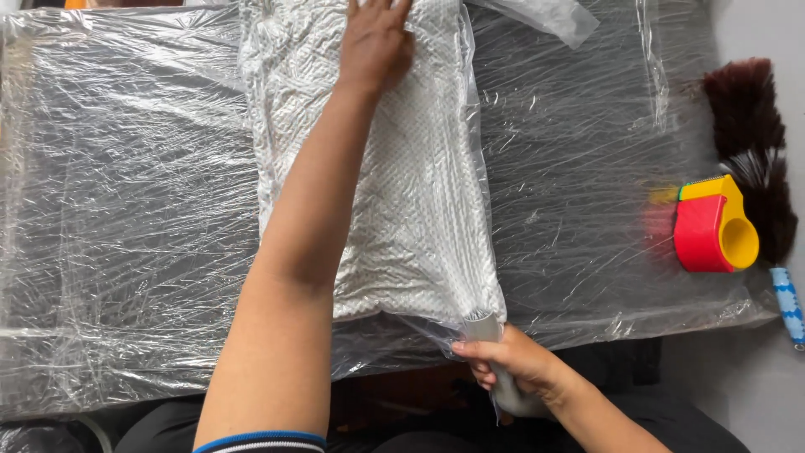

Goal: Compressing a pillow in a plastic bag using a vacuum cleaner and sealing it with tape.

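A white quilted pillow in a clear plastic bag lies mid-table, running from the near edge of the film-covered table to the far edge. Your left hand presses flat on its far end, fingers loose — your right hand clenches a pale tube-like nozzle, possibly a vacuum hose, at the near corner. Near the right edge sit a red-and-yellow tape dispenser and a feather duster.
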